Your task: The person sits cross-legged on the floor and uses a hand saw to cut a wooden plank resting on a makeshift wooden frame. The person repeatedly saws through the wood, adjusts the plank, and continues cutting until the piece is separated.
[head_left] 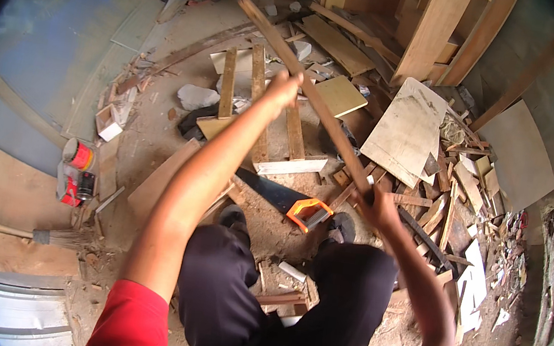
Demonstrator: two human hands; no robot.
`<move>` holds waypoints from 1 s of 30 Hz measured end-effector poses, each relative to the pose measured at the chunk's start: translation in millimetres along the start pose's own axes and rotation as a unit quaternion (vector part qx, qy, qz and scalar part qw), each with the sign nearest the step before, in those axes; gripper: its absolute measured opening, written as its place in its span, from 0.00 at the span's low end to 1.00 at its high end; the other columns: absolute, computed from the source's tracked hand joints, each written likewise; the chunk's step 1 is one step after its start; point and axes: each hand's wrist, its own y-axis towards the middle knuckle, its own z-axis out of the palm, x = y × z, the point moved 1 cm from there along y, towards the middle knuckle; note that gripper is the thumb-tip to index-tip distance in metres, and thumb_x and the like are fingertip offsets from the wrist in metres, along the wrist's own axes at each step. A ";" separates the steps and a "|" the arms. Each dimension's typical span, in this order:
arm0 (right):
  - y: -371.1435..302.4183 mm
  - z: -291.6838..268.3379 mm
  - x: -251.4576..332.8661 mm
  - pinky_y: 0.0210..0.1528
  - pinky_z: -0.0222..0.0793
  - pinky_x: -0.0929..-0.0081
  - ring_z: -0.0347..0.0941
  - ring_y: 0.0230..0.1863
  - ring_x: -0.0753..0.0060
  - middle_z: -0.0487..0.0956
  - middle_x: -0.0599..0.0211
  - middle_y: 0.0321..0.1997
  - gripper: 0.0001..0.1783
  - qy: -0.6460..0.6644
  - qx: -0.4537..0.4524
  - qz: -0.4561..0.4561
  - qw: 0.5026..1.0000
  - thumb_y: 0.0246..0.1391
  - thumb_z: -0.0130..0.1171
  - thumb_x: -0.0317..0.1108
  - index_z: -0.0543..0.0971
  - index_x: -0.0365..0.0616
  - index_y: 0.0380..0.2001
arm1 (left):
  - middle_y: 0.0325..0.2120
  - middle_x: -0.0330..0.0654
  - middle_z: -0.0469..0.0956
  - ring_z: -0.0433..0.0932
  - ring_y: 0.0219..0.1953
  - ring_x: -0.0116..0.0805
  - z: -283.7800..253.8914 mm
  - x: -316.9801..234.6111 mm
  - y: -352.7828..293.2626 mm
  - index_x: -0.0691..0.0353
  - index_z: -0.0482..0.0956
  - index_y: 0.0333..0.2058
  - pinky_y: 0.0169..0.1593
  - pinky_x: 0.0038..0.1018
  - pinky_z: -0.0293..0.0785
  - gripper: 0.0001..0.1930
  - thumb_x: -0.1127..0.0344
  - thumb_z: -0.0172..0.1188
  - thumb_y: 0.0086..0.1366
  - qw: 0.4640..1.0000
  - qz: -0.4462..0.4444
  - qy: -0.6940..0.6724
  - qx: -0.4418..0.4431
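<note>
Basically mid-handling: a long wooden strip [332,126] was up in both hands, slanting from far L down to the R side, apparently off the floor [134,168], tho height was hard to judge. L hand [283,92] had its grip curled round the strip partway along, no gap seen; R hand [379,206] had its grip wrapped round at/near the near end, also closed, finger detail partly lost to shadow.

Progress-wise: getting the strip into a two-handed hold = done. Setting it down = not yet. No cut or mark was readable on it, so cdn't say if any sawing was done. Saw [281,198] w/ orange handle lay on the floor btwn the shoes, handle just beside the R one, no hand on it, so not in use at this pt.

Ahead of it lay slats [229,83] w/ a white crosspiece [290,166] at their near end; cdn't tell if they were joined. Scrap heap [442,195] to the R, w/ a broad pale board [405,127] leaning on/over it, looked unsorted, so prob. lots of loose wood left, none of it touched by either hand except the strip
</note>
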 end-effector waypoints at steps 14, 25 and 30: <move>-19.0 143.9 -72.2 0.35 0.75 0.54 0.82 0.35 0.38 0.80 0.38 0.27 0.36 0.069 0.041 0.220 0.972 0.58 0.63 0.60 0.76 0.28 0.37 | 0.41 0.49 0.82 0.83 0.34 0.31 91.4 249.8 54.8 0.76 0.71 0.55 0.37 0.24 0.78 0.23 0.64 0.63 0.69 0.990 -0.026 0.073 0.120; -47.3 166.5 -61.9 0.32 0.74 0.55 0.82 0.31 0.43 0.79 0.40 0.25 0.32 0.082 0.034 0.271 0.959 0.60 0.63 0.57 0.75 0.29 0.37 | 0.37 0.49 0.86 0.86 0.39 0.40 82.1 233.2 40.6 0.68 0.79 0.48 0.44 0.33 0.79 0.23 0.55 0.68 0.63 0.965 0.077 0.197 0.153; -35.8 166.4 -49.3 0.30 0.72 0.60 0.78 0.27 0.59 0.78 0.51 0.22 0.30 0.123 0.023 0.263 0.957 0.61 0.63 0.56 0.75 0.32 0.35 | 0.31 0.48 0.86 0.86 0.34 0.39 83.1 236.9 46.7 0.66 0.78 0.49 0.41 0.32 0.79 0.23 0.55 0.68 0.63 0.963 0.106 0.193 0.157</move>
